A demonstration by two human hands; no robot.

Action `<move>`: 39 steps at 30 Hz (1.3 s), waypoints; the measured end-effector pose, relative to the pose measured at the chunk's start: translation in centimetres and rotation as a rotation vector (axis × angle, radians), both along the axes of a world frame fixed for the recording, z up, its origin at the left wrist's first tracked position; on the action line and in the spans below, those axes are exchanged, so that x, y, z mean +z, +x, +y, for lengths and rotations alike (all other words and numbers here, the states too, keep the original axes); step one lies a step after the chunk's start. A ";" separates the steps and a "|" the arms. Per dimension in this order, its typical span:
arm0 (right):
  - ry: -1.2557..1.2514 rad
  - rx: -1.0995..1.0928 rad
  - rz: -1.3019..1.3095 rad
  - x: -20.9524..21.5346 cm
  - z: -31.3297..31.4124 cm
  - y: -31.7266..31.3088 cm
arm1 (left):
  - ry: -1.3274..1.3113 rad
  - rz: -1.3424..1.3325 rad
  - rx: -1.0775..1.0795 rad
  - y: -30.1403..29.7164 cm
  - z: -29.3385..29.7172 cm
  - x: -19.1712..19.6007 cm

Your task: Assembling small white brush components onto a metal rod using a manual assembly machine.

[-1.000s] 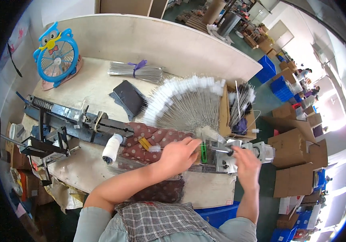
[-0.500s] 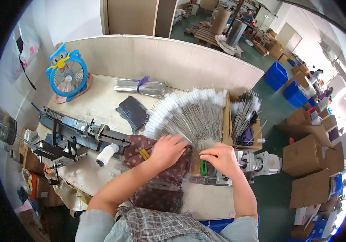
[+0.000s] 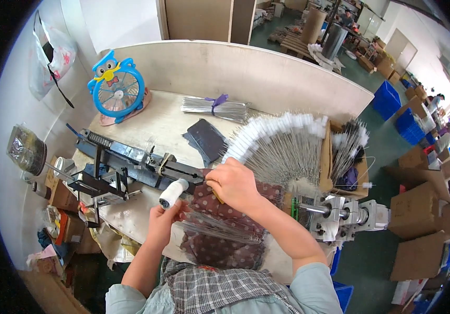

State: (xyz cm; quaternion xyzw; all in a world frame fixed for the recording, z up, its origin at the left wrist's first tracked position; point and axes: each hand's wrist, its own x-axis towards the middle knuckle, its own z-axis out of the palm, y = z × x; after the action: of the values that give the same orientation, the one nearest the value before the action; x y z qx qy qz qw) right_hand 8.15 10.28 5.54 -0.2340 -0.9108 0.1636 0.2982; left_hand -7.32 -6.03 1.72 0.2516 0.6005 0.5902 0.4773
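My right hand (image 3: 234, 184) is closed, its fingertips pinched at the right end of a long black metal fixture (image 3: 130, 161); what they grip is too small to make out. My left hand (image 3: 161, 224) is lower left, with thumb and fingers together beside a white wrapped roll (image 3: 173, 193) and the left ends of thin metal wires (image 3: 222, 228). Whatever is in those fingers is hidden. The wires lie across a brown polka-dot cloth (image 3: 220, 254). A yellow strip (image 3: 218, 197) shows just under my right hand. Brushes with white bristle heads (image 3: 282, 128) fan out beyond it.
A motorised spindle (image 3: 348, 213) stands right, with a green piece (image 3: 294, 208) at its left. Behind it is a cardboard box (image 3: 360, 191) of brushes. A blue fan (image 3: 119, 97), a tied wire bundle (image 3: 215, 106) and dark pouches (image 3: 206, 140) stand or lie farther back.
My right hand has moved left from the green piece by the spindle to the black fixture's end. My left hand has drawn back left and nearer, beside the white roll. The view has shifted.
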 end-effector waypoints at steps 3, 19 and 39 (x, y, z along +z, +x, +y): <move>-0.005 -0.035 -0.103 0.1 -0.5 -0.8 | -0.027 -0.288 0.156 0.0 1.4 0.5; 0.066 -0.070 0.084 1.0 -2.5 4.5 | 0.006 -0.022 -0.066 3.7 4.6 -2.4; -0.221 -0.014 -0.197 -4.1 -2.7 4.0 | -0.101 -0.262 0.608 -9.2 -6.0 -6.8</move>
State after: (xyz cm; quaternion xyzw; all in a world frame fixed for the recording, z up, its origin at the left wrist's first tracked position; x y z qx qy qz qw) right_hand 12.15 7.59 1.48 -0.2865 -0.9104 0.2372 0.1810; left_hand -16.56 -12.01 -5.11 -0.0411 0.6100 0.7024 0.3643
